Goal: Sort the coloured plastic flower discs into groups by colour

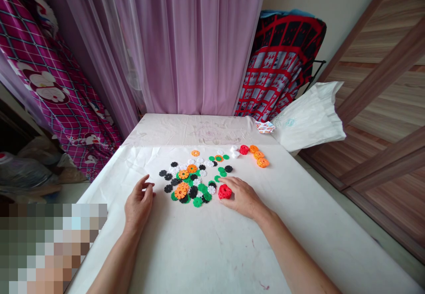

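Note:
Notched plastic snowflake discs in green, black, white and orange lie in a loose pile point(193, 191) between my two hands. My right hand point(241, 196) rests at the pile's right side, its thumb and fingers curved around a small stack of red discs point(225, 191). To the left of the pile, my left hand point(139, 201) is held on its edge with the fingers apart and nothing in them. Behind my right hand sit a white stack point(234, 152), another red stack point(244, 149) and several orange stacks point(258, 155) in a curved row.
A white cloth covers the table point(212, 249). At its far right corner are a small patterned paper box point(264, 127) and a white plastic bag point(308, 117). Purple curtains point(189, 41) hang behind, a cloth-covered chair point(275, 63) stands back right, and wooden doors point(381, 94) line the right.

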Tool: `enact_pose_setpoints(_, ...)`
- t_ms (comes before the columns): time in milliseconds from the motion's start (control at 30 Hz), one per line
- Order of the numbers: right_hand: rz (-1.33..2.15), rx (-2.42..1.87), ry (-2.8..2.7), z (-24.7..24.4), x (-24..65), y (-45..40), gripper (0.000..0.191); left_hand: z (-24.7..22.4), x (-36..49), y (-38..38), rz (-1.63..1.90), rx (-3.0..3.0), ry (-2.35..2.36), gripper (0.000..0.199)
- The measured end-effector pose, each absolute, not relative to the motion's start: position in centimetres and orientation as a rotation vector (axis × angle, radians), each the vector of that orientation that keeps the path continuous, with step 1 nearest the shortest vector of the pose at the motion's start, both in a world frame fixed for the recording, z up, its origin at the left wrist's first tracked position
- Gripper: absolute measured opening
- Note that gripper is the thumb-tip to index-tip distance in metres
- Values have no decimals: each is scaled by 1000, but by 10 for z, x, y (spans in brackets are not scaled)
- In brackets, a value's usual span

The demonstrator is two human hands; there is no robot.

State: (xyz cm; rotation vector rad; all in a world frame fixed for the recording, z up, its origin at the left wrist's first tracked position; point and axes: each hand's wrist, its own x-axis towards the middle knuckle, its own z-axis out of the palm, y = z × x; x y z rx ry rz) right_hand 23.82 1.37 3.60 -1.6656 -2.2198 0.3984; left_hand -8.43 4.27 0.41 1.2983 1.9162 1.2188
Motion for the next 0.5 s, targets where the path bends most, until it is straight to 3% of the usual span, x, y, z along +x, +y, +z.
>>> enact_pose_setpoints(100,362,-1776,-2197,30,236,11,65,6,-84,42,1211,1304,1936,51)
enact_pose_setpoints(500,-75,-1960,-1893,-16,263,29,50,6,-85,42,1176,1308,1963,53)
